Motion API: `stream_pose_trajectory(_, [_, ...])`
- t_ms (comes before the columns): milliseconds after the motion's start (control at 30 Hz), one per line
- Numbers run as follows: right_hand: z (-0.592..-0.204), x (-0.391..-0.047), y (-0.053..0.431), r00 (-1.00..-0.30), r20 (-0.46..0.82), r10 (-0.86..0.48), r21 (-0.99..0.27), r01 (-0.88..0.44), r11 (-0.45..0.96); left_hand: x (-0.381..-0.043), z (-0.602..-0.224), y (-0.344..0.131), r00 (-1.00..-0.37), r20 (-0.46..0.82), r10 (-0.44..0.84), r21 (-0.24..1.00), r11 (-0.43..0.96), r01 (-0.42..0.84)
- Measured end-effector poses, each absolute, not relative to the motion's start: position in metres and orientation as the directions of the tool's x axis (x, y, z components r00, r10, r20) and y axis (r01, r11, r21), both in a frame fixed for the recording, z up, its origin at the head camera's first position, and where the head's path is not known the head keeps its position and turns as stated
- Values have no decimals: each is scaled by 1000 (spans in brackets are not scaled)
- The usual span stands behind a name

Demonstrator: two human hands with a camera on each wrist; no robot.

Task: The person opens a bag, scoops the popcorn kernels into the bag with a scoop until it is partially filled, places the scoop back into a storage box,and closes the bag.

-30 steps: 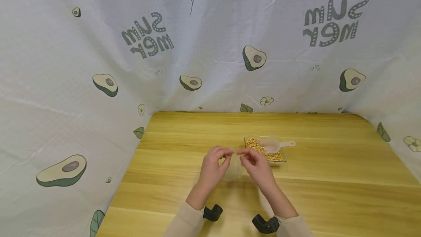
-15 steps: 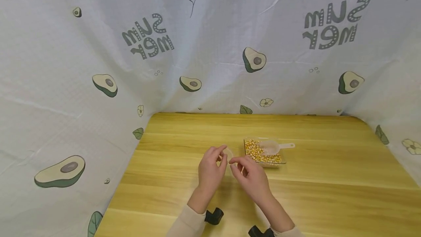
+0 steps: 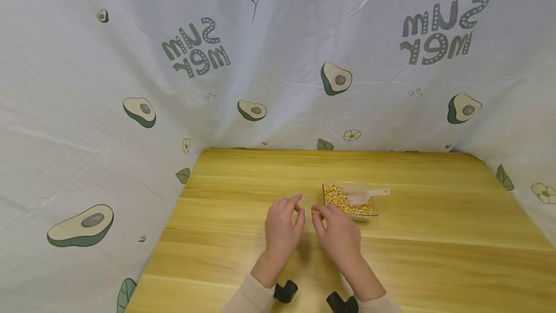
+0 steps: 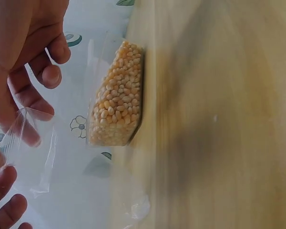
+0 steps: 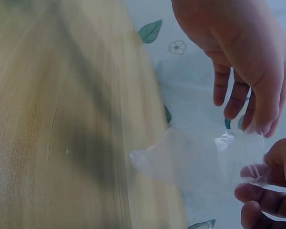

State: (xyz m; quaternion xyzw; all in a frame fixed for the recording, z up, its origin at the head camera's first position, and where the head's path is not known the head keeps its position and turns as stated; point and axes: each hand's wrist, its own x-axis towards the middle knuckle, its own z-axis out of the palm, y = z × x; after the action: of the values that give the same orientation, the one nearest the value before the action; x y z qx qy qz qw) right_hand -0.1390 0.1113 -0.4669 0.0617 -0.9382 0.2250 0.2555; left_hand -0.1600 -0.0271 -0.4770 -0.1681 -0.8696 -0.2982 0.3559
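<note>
"What are the things made of?"

"The bag is clear thin film, crinkled and shiny where it creases, tapering to a gathered lower end. The tub is clear and rectangular, filled with smooth yellow corn kernels. A milky, see-through scoop lies on the kernels, its narrow handle sticking out past the tub's right rim."

"And the surface, the room?"

"A table with yellowish wood grain running side to side. White cloth rises behind its far edge and along its left edge, creased, printed with avocado halves, leaves, flowers and a mirrored 'summer'. The tub stands in from the far edge, well apart from both far corners. Beige sleeves reach in from the near side, with a black fitting at the left wrist and another at the right."

"Where's the bag, against the fingers?"

"Between the two hands, over the table, left of the tub. The left hand pinches its upper rim between thumb and fingertip, the other fingers bent loosely. The right hand has thumb and finger drawn narrow on the same rim, gripping it just beside the left hand's hold."

"Does the bag touch the wood?"

"It hangs down from the fingers, but I can't tell whether its lower end touches the table."
</note>
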Motion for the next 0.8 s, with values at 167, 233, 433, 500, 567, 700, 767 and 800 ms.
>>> stream_pose_trajectory(167, [-469,-143,114,-863,500,76,-459,-189,868,-153,-481,-24,-690,717,94,386,771,506])
stream_pose_trajectory(233, [-469,-145,114,-851,517,97,-475,-191,859,-151,-481,-24,-691,716,102,384,769,512])
stream_pose_trajectory(433, [-468,-145,115,-832,547,98,-476,-213,853,-149,-475,-24,-677,730,93,395,751,529])
stream_pose_trajectory(500, [-468,-145,116,-826,559,77,-460,-232,857,-150,-469,-24,-678,730,90,408,739,536])
stream_pose_trajectory(567, [-469,-145,117,-812,582,51,-434,-257,864,-152,-462,-23,-684,722,103,415,727,547])
stream_pose_trajectory(700, [-470,-146,119,-783,621,-1,-380,-302,875,-159,-450,-23,-696,699,162,385,736,558])
stream_pose_trajectory(767, [-471,-146,120,-769,638,-30,-350,-325,879,-163,-447,-24,-706,682,191,346,767,541])
stream_pose_trajectory(800, [-471,-146,120,-763,645,-45,-335,-335,880,-165,-446,-25,-717,667,202,327,785,526])
